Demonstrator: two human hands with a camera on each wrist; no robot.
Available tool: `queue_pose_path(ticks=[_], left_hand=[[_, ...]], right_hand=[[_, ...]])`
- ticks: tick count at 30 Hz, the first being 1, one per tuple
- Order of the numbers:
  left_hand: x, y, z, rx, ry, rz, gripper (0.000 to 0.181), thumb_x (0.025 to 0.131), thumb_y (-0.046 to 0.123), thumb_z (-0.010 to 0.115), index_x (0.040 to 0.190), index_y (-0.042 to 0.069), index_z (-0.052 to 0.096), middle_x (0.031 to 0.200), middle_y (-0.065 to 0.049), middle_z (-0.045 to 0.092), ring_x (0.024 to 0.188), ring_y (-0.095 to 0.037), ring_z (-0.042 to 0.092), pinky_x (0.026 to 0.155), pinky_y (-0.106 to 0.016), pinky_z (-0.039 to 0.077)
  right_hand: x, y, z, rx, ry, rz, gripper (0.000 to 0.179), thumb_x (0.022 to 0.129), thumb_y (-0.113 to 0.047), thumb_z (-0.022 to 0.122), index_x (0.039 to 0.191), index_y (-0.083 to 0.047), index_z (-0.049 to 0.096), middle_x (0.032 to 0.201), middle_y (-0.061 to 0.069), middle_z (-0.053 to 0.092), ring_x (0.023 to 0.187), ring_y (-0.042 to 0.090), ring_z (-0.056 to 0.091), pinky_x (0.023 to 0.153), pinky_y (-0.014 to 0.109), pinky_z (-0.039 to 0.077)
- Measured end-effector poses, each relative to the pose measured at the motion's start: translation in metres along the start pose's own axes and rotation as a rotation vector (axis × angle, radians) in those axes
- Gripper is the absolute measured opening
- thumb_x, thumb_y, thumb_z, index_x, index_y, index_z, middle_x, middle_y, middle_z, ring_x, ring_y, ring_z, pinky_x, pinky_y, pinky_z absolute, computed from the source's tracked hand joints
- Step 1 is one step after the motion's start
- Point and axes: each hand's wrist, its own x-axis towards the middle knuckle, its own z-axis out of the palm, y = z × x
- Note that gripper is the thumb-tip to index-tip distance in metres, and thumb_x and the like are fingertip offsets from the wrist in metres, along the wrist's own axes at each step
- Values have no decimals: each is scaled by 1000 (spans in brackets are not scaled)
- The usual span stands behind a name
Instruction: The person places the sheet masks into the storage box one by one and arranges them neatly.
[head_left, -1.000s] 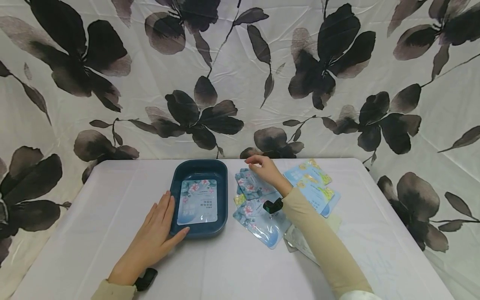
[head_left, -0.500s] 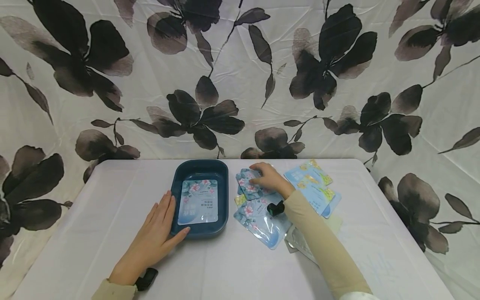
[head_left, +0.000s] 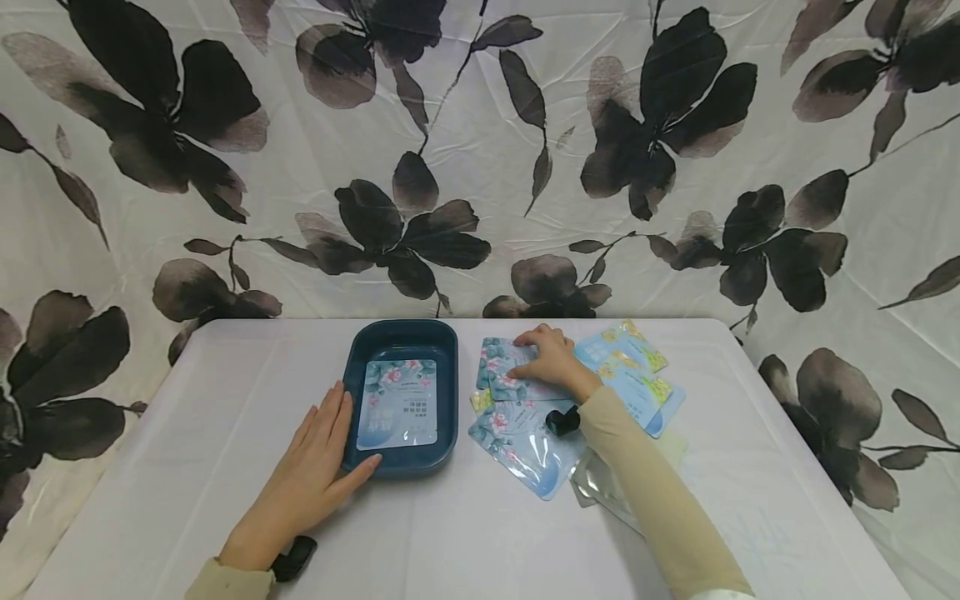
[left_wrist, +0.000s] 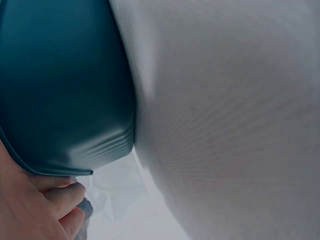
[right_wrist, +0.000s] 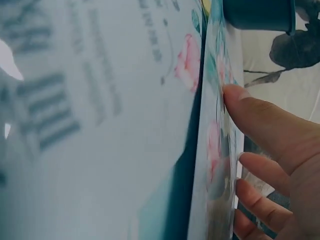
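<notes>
My right hand (head_left: 551, 363) hides part of the flowered packet (head_left: 517, 390) it pinches, atop the pile (head_left: 528, 450) right of the blue tray (head_left: 408, 467); my sleeve (head_left: 645, 475) cuts off a silvery pouch (head_left: 598, 480). My left hand (head_left: 318, 454), fingers straight and loose, rests against the tray's smooth, round-cornered side. The packet is glossy, pink-blossomed; its lettering blurs beyond reading.

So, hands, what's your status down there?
Left hand against blue tray. Right hand touching flowered packet. Another packet inside the tray. In the way: overlapping packets close by.
</notes>
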Motion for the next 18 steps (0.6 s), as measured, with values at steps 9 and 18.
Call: queue_pose_path(ticks=[9, 18], left_hand=[[0, 0, -1, 2, 3, 1, 97, 96, 53, 57, 155, -8, 11, 164, -21, 2, 149, -39, 13, 121, -37, -7], [0, -1, 0, -2, 7, 7, 96, 96, 53, 57, 155, -8, 12, 164, -21, 2, 149, -39, 12, 120, -36, -8]], right_hand=[[-7, 6, -1, -3, -9, 66, 68, 70, -46, 88, 127, -18, 65, 116, 10, 58, 111, 34, 44, 96, 60, 21], [-13, 6, 3, 10, 27, 89, 66, 71, -43, 89, 124, -12, 64, 124, 14, 64, 111, 35, 53, 97, 57, 22]])
